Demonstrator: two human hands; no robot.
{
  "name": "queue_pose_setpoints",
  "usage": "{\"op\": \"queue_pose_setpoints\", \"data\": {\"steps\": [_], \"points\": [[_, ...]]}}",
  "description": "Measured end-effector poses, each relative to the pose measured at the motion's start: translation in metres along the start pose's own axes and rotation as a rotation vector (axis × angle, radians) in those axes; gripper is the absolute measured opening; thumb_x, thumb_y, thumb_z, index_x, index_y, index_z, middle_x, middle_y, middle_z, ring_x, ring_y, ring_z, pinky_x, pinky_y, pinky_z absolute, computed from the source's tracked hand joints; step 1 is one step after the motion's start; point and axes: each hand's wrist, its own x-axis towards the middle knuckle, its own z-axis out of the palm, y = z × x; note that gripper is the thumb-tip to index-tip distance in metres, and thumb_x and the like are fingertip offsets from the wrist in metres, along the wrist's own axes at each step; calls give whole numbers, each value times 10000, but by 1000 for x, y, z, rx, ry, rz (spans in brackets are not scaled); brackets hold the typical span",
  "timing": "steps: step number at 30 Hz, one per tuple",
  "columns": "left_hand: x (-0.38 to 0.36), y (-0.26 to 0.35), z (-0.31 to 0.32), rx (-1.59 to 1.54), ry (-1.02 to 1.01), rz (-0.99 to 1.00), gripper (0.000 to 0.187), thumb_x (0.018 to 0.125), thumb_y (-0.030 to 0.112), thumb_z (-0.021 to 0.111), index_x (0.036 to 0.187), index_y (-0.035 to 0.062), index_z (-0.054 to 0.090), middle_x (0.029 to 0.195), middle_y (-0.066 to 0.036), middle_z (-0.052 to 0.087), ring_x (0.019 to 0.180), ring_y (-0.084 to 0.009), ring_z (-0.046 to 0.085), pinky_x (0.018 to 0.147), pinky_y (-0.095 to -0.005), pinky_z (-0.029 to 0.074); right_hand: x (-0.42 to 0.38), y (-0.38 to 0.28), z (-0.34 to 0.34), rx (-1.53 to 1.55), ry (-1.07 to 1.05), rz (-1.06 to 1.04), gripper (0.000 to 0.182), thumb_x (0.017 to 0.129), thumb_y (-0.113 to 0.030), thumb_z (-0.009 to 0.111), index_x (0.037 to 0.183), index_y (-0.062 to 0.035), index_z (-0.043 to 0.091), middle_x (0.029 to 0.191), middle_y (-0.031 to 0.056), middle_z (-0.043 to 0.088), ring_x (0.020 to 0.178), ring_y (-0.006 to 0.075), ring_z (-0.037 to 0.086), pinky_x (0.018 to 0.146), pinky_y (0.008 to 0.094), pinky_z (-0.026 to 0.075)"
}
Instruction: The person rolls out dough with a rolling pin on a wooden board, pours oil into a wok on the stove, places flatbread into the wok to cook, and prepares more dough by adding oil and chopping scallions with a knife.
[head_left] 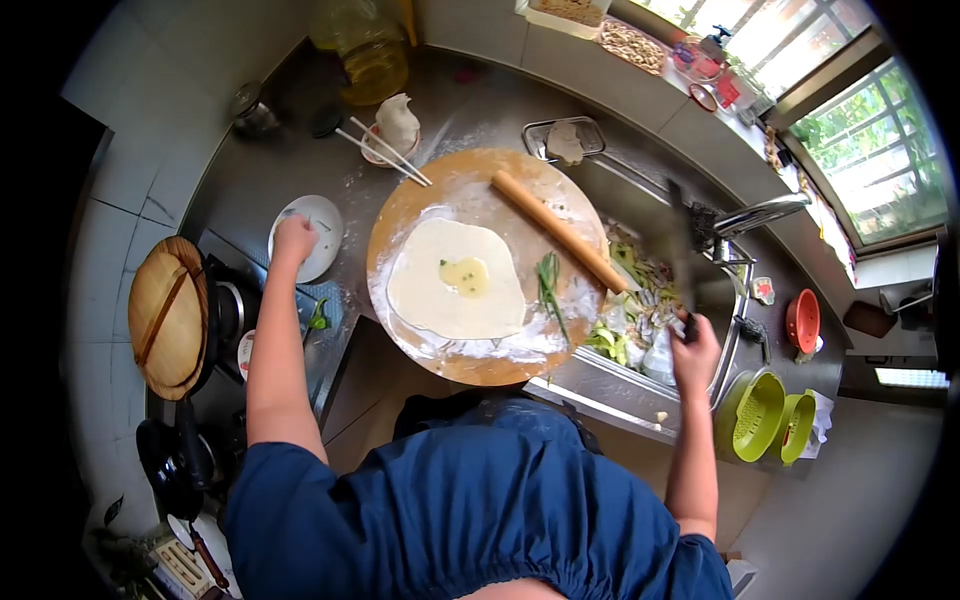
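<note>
My left hand [295, 240] is over a white plate [322, 228] left of the round wooden board [390, 330]. Its fingers are closed together, and anything between them is hidden. My right hand [695, 355] grips the handle of a knife [678, 225] above the sink, its dark blade pointing away and blurred. On the floured board lies a flat sheet of dough [440, 300] with a small pool of oil [463, 275] and green bits in its middle. Green onions [548, 285] and a wooden rolling pin [555, 230] rest to its right.
The sink [725, 370] at right holds vegetable scraps [640, 320] under a faucet [765, 213]. Behind the board stand a bowl with dough [395, 125], chopsticks [385, 150] and an oil jug [372, 70]. A lidded pan [165, 315] is at left; green baskets [757, 415] stand at right.
</note>
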Motion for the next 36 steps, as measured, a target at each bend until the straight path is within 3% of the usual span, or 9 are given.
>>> {"op": "queue_pose_setpoints", "data": {"steps": [4,6,11,19,25,29,31,32,36], "points": [[-69,140,22,-401,-65,417,84,720,63,619,787,14,632,704,-131,629,641,-197,603,610,-336,488,25,-43,70,-188,-94,-181,390,683,-160,799,989,-1,616,1108,162,638,1005,310,597,869,376,480],[-104,202,45,-496,-274,490,103,705,57,625,794,5,629,722,-148,636,672,-225,624,628,-343,492,30,-47,90,-249,-134,-289,385,662,-171,802,956,-4,617,1143,146,628,1073,310,565,906,397,468],[-134,279,108,-532,-214,552,127,723,90,631,827,20,618,782,-186,631,768,-371,624,702,-429,512,46,-75,110,-388,-276,-179,275,712,-170,723,960,-87,639,1006,115,653,937,296,617,806,392,500],[-105,271,75,-198,295,635,345,712,77,652,1048,17,602,1161,-197,514,948,-372,581,839,-449,496,88,-85,124,-189,-305,-494,181,741,-157,689,902,-81,655,911,106,654,870,300,629,753,390,510],[-65,246,47,1,346,676,134,766,55,595,899,56,611,891,-133,618,925,-327,584,767,-423,491,114,-111,125,-30,-308,-709,236,717,-183,745,892,-58,648,1004,83,643,986,291,581,821,383,488],[-59,203,27,24,264,472,195,767,110,657,948,50,617,947,-132,613,936,-328,581,786,-427,485,110,-102,104,-13,-279,-619,254,741,-219,745,824,-28,600,962,94,649,891,316,591,762,390,487],[-63,184,27,36,287,460,229,767,121,671,979,49,621,974,-132,613,947,-328,580,794,-426,486,102,-94,90,-53,-404,-332,272,762,-222,739,818,-16,570,792,111,633,693,305,562,645,362,465],[-64,175,32,57,262,384,257,779,144,674,1011,48,618,993,-130,611,963,-326,581,803,-424,489,99,-87,85,35,-421,-281,259,781,-205,726,836,-15,559,647,100,566,556,234,467,561,331,417],[-71,165,38,142,153,245,334,798,236,691,1054,37,610,1021,-136,611,995,-326,586,829,-422,494,87,-81,66,168,-398,-182,224,793,-162,712,841,-8,556,624,65,520,588,118,419,558,297,403]]}}
